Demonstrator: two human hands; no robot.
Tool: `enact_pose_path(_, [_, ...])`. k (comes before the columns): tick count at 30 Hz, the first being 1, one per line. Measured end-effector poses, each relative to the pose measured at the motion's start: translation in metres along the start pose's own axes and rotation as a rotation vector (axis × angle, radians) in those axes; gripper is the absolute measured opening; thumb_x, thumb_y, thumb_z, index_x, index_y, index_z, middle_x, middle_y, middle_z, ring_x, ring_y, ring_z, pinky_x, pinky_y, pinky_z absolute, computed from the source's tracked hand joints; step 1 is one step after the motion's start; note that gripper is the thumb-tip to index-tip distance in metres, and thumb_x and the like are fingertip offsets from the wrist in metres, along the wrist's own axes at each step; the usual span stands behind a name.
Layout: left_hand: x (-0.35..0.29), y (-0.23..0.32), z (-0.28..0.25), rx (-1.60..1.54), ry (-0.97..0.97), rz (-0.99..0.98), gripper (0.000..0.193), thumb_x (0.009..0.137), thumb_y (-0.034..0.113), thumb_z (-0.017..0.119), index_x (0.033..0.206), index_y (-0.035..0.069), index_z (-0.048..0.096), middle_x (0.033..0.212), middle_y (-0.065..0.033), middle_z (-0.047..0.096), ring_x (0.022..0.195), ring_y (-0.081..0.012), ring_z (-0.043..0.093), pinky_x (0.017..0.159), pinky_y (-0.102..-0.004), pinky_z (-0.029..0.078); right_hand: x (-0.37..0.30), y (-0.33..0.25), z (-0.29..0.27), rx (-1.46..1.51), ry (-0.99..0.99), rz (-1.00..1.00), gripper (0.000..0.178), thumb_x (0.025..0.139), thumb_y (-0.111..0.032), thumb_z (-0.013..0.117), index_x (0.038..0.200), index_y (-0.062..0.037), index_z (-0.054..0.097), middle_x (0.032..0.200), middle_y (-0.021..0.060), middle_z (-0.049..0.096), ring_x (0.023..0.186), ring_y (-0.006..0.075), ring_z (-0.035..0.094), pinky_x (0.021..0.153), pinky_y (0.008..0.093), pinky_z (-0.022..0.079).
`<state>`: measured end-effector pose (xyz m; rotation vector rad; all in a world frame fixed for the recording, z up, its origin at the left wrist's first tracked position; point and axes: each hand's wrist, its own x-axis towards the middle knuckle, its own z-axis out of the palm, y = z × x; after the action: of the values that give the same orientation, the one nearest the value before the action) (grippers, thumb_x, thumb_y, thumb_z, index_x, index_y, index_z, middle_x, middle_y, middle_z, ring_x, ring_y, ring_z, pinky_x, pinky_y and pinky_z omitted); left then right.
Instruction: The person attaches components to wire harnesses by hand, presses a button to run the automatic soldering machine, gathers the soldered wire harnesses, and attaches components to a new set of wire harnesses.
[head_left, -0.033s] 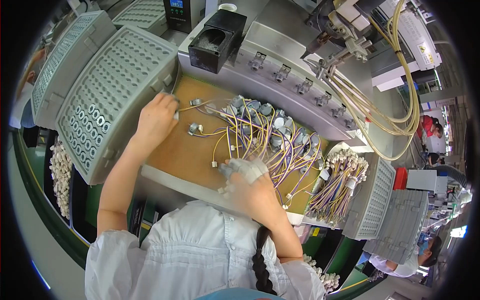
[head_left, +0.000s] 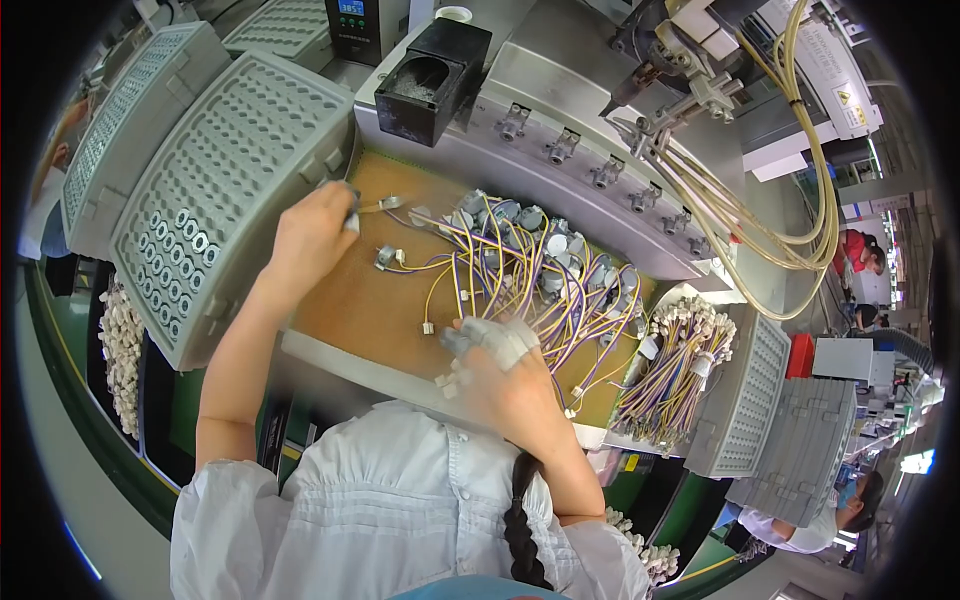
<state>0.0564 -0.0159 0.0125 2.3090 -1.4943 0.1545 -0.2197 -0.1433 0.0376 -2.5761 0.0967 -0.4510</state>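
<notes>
My left hand (head_left: 318, 228) is closed at the left edge of the brown work mat (head_left: 335, 310), its fingertips in grey covers. What it pinches is hidden; a small grey round motor (head_left: 390, 203) with a short yellowish wire lies just beside the fingertips. My right hand (head_left: 510, 375), also with covered fingers, is smeared by motion over the near part of the mat. White connectors (head_left: 447, 384) show beside its fingers; whether it grips them is unclear. Beyond it lies a tangled heap of grey motors (head_left: 530, 218) with yellow and purple wires. Another motor (head_left: 385, 257) sits apart, left of the heap.
A grey foam tray (head_left: 240, 130), partly filled with round metal-rimmed parts, leans at the left. A bundle of wired connectors (head_left: 690, 340) lies right. Behind the mat stand a metal fixture with clamps (head_left: 562, 146), a black box (head_left: 435, 80) and a soldering head (head_left: 635, 85).
My left hand has shifted very slightly, its fingertips still by the small motor. The right hand stays blurred in nearly the same place.
</notes>
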Motion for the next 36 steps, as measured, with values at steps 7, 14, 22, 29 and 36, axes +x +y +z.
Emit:
enact_pose_path(7, [-0.006,0.103,-0.059,-0.458,-0.078,0.222,0.018,0.077,0.011,0.063,0.093,0.007,0.055,0.079,-0.01,0.059,0.067,-0.0275,0.062,0.058,-0.0389,0.049,0.002,-0.005,-0.018,0.214,0.263,0.206,0.043,0.078,-0.001,0.06,0.12,-0.0035,0.058,0.121,0.0126,0.058,0.114,0.0324,0.053,0.096,0.0466,0.042])
enact_pose_path(14, [-0.026,0.083,-0.025,-0.15,-0.085,0.408,0.045,0.069,0.019,0.072,0.108,0.006,0.055,0.108,-0.0155,0.057,0.107,-0.0368,0.054,0.092,-0.0472,0.045,-0.006,0.009,0.002,-0.146,0.017,0.036,0.034,0.072,-0.009,0.059,0.106,-0.0072,0.065,0.113,0.0069,0.061,0.114,0.0263,0.053,0.101,0.0449,0.036])
enact_pose_path(22, [0.044,0.089,0.06,0.08,0.099,0.691,0.05,0.071,0.01,0.063,0.12,0.009,0.054,0.131,-0.0134,0.048,0.133,-0.0343,0.037,0.111,-0.0591,0.023,-0.064,0.0,-0.036,0.117,0.519,0.551,0.034,0.084,-0.023,0.058,0.113,-0.0057,0.059,0.11,0.0144,0.063,0.1,0.0331,0.061,0.083,0.0425,0.049])
enact_pose_path(29, [0.078,0.139,0.07,0.08,0.026,1.103,0.025,0.078,0.015,0.057,0.102,0.012,0.057,0.111,-0.0025,0.057,0.12,-0.0192,0.049,0.115,-0.0552,0.019,-0.086,0.016,-0.027,-0.321,0.17,0.938,0.036,0.09,-0.038,0.055,0.1,-0.0031,0.058,0.074,0.0197,0.062,0.071,0.0386,0.062,0.061,0.047,0.049])
enact_pose_path(36, [0.092,0.15,0.068,-0.191,-0.194,1.272,0.02,0.076,0.011,0.058,0.095,0.003,0.058,0.111,-0.0114,0.056,0.109,-0.0261,0.055,0.109,-0.0492,0.034,-0.069,0.014,0.0,-0.134,-0.042,0.878,0.057,0.082,-0.051,0.062,0.109,-0.0009,0.059,0.109,0.0202,0.06,0.092,0.0385,0.061,0.075,0.0456,0.051])
